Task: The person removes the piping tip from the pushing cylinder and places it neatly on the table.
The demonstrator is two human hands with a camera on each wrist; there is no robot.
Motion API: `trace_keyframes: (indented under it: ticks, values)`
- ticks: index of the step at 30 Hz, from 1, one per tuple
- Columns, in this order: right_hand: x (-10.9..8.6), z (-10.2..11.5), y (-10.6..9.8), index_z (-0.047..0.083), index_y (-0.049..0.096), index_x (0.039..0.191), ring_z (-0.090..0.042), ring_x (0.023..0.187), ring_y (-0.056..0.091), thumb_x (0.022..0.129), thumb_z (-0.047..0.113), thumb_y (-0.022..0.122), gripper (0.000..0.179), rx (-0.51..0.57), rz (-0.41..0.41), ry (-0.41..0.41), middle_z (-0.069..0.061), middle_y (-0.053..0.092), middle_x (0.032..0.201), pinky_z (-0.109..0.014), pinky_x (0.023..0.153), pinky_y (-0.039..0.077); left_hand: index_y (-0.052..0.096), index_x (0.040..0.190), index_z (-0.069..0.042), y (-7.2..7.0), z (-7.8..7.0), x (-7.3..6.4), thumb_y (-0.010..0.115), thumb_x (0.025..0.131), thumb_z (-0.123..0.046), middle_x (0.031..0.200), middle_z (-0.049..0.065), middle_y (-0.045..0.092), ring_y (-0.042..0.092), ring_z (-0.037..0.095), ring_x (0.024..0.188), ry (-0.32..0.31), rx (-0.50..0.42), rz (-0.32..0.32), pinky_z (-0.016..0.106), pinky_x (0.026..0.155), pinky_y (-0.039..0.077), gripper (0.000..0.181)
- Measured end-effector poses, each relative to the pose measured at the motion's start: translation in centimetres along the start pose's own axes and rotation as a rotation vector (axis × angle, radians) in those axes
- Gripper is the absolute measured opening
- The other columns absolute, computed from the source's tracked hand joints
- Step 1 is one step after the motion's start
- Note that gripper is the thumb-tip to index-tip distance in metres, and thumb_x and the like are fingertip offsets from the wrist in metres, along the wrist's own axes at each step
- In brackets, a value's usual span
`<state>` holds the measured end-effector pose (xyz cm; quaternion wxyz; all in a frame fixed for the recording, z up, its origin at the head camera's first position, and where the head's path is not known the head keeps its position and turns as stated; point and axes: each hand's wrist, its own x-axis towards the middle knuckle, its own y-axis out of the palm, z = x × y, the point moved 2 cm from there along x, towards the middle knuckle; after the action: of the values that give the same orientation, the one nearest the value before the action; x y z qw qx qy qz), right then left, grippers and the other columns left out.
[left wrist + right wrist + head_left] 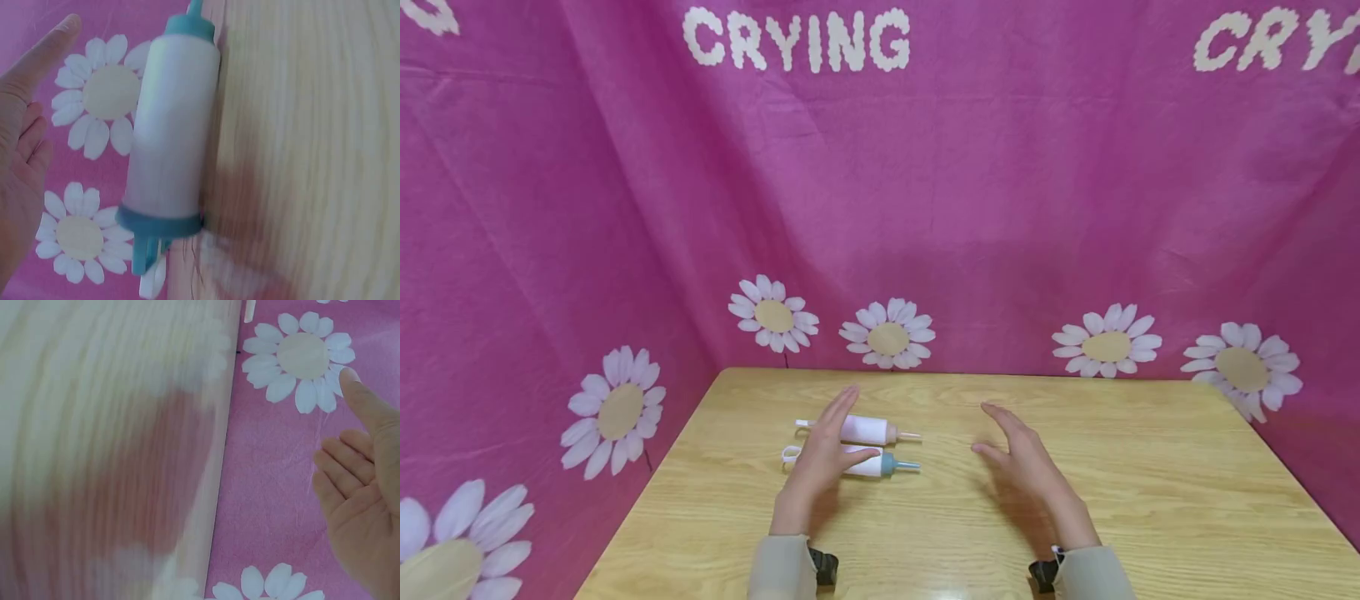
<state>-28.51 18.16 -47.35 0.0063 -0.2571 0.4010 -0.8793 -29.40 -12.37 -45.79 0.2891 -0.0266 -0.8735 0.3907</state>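
Observation:
Two white syringe-like tubes with thin nozzles lie side by side on the wooden table point(955, 533), nozzles toward the right. The nearer tube point(863, 463) has a teal collar and nozzle and a looped handle; the farther tube point(867, 430) has a pale pink nozzle. My left hand point(820, 458) hovers over the tubes' handle ends, partly hiding them, fingers extended and thumb apart. In the left wrist view the teal tube point(175, 125) appears beside the hand, with a gap between. My right hand point(1030, 462) is held over the table, right of the nozzles, its fingers extended, holding nothing.
A pink cloth point(970, 208) printed with white daisies and lettering hangs behind the table and along its sides. Dark wrist straps point(823, 567) show at the sleeve cuffs. The table's far edge meets the cloth.

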Motion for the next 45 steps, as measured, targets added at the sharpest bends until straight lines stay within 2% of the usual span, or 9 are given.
trace_keyframes:
  ticks: [10, 13, 20, 30, 39, 45]
  values:
    - [0.3, 0.8, 1.2, -0.005, 0.052, 0.135, -0.043, 0.126, 0.054, 0.087, 0.015, 0.073, 0.056, 0.053, 0.063, 0.044, -0.026, 0.058, 0.134, -0.054, 0.105, 0.046, 0.044, 0.146, -0.007, -1.0, 1.8, -1.1, 0.089, 0.069, -0.024, 0.150, 0.013, 0.047, 0.045, 0.030, 0.139, -0.055, 0.015, 0.019, 0.044, 0.114, 0.040, 0.090]
    - [0.5, 1.2, 1.7, -0.005, 0.054, 0.133, -0.043, 0.124, 0.056, 0.087, 0.015, 0.073, 0.053, 0.057, 0.089, 0.036, -0.026, 0.059, 0.132, -0.054, 0.104, 0.047, 0.044, 0.146, -0.009, -1.2, 2.3, -1.5, 0.088, 0.071, -0.024, 0.150, 0.012, 0.047, 0.045, 0.030, 0.139, -0.089, 0.009, 0.043, 0.045, 0.113, 0.041, 0.088]
    - [1.0, 2.0, 3.0, -0.003, 0.057, 0.131, -0.041, 0.123, 0.057, 0.088, 0.017, 0.072, 0.049, 0.084, 0.132, 0.038, -0.023, 0.062, 0.131, -0.053, 0.103, 0.048, 0.046, 0.144, -0.008, -1.6, 3.4, -2.1, 0.087, 0.071, -0.022, 0.147, 0.014, 0.050, 0.054, 0.032, 0.130, -0.120, 0.023, 0.077, 0.045, 0.107, 0.047, 0.085]
    - [1.3, 3.2, 5.5, -0.003, 0.058, 0.129, -0.039, 0.124, 0.057, 0.089, 0.021, 0.072, 0.048, 0.137, 0.248, 0.038, -0.022, 0.062, 0.130, -0.052, 0.106, 0.047, 0.051, 0.141, -0.012, -2.0, 4.9, -2.9, 0.087, 0.071, -0.023, 0.144, 0.007, 0.055, 0.052, 0.027, 0.133, -0.211, -0.015, 0.122, 0.044, 0.110, 0.045, 0.080]
    - [1.7, 4.2, 7.4, -0.003, 0.062, 0.123, -0.035, 0.117, 0.062, 0.089, 0.022, 0.071, 0.043, 0.112, 0.300, -0.025, -0.019, 0.067, 0.123, -0.049, 0.099, 0.052, 0.060, 0.126, -0.006, -2.3, 6.1, -3.5, 0.087, 0.071, -0.020, 0.129, 0.011, 0.064, 0.060, 0.028, 0.121, -0.167, 0.005, 0.115, 0.046, 0.102, 0.050, 0.063]
    - [2.2, 4.9, 8.1, -0.005, 0.063, 0.121, -0.038, 0.115, 0.063, 0.089, 0.019, 0.071, 0.042, 0.157, 0.340, -0.021, -0.022, 0.067, 0.122, -0.050, 0.099, 0.052, 0.062, 0.125, -0.005, -2.5, 6.6, -3.4, 0.086, 0.073, -0.017, 0.129, 0.010, 0.064, 0.060, 0.028, 0.121, -0.171, -0.025, 0.155, 0.045, 0.104, 0.049, 0.059]
